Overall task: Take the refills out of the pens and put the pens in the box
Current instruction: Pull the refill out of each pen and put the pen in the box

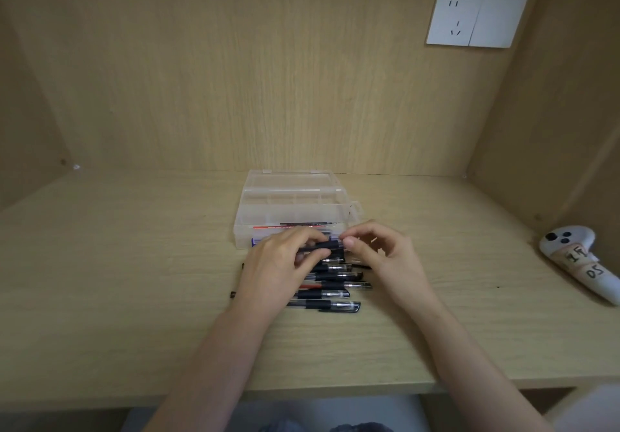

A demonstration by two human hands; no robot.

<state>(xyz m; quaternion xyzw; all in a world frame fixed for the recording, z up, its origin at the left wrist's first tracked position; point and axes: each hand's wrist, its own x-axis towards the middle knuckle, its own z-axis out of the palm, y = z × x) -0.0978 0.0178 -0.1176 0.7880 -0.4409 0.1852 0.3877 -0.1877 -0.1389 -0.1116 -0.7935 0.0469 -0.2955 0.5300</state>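
Head view: at the centre of the frame the left hand (281, 264) curls its grip round the dark barrel of a pen (322, 246). The pen is held level, just in front of the clear box (292, 196). The right hand (379, 253) pinches the pen's right end in a narrow grip. The step looks like opening this pen to free its refill. Next comes a twist and a pull apart while the left grip stays firm. The other pens (332, 294) lie in a row on the worktop (134, 264), below the hands.
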